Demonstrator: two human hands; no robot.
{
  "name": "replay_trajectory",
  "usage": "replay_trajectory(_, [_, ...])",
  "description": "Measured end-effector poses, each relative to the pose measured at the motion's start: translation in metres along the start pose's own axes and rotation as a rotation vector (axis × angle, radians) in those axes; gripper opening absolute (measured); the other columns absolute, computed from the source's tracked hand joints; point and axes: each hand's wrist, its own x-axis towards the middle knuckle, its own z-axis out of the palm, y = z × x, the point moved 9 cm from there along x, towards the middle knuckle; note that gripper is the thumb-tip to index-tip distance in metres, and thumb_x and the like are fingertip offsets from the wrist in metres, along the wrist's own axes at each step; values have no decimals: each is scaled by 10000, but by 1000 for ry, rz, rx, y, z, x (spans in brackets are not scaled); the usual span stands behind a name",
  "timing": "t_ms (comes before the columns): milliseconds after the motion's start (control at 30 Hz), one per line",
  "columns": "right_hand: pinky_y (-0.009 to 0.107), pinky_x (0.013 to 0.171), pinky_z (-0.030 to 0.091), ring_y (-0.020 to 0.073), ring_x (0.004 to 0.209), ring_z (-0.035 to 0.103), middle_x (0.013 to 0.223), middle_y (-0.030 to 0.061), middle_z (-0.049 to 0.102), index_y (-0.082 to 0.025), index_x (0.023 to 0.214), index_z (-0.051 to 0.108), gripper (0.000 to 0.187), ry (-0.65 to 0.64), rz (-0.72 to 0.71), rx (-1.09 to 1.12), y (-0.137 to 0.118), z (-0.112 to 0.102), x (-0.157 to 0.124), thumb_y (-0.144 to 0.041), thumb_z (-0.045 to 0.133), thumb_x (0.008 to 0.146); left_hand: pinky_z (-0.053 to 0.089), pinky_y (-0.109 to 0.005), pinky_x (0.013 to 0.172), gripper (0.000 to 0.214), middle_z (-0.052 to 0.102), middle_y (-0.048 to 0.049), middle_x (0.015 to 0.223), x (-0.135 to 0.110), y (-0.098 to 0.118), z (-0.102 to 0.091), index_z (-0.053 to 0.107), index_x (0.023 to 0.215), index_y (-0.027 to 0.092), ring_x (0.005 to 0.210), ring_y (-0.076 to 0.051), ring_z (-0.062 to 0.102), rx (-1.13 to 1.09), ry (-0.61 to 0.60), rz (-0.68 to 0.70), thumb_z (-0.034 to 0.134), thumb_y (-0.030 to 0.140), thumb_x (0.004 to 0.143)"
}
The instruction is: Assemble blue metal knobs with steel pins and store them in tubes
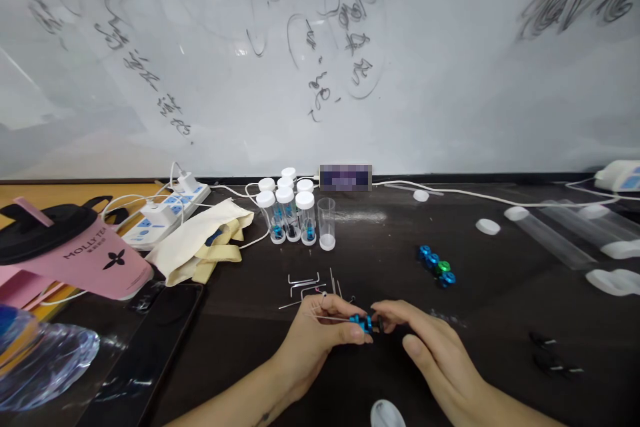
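Observation:
My left hand [320, 337] is pinched on a small blue metal part [361, 324] low on the dark table, with a thin wire-like hex key running across its fingers. My right hand [430, 343] meets it from the right, fingertips closed on the other end of the same blue part. Just beyond the hands lie several small L-shaped hex keys [307, 283]. A cluster of blue parts and one green part [437, 267] sits to the upper right of my hands.
Several white-capped vials [287, 210] and one open vial [327, 223] stand behind. A pink cup [75, 253], cloth bag [205, 247], power strip [165, 210] and black phone [150, 340] lie left. Clear tubes [555, 233] and loose caps [487, 227] lie right.

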Motion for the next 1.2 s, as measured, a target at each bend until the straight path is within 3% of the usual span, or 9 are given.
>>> replay_trajectory(400, [304,723,557,207,848,674,967,75,689,-236,1239,565,369,-42,-18,46,-2,3,1,-387,315,1014,516,-222,671,208,749,-36,684,0,1,0,745,729,130,612,-118,677,-1,-3,9,858,105,556])
replay_trajectory(533, [311,771,551,204,892,667,1013,65,685,-257,1304,504,372,-8,22,23,2,1,0,-405,330,1010,516,-216,665,213,749,-30,686,1,-1,0,748,734,139,615,-119,682,-19,-13,4,856,96,555])
replay_trajectory(767, [290,732,546,195,852,665,963,60,679,-246,1217,553,341,-28,-21,76,-5,1,3,-381,313,1016,506,-199,655,209,750,-37,679,0,1,1,746,727,125,605,-109,675,-17,-18,24,859,100,552])
replay_trajectory(967, [295,766,543,200,881,667,992,60,682,-252,1277,522,353,5,3,49,-1,-1,1,-384,331,1011,506,-207,675,215,748,-36,685,1,0,0,746,753,126,624,-114,679,-21,-24,22,851,93,568])
replay_trajectory(1200, [306,742,520,199,858,645,965,57,665,-255,1222,550,366,-36,12,101,-2,4,1,-414,292,1017,503,-211,674,227,745,-46,673,0,-1,-1,743,746,120,614,-119,675,-8,-7,18,857,100,551])
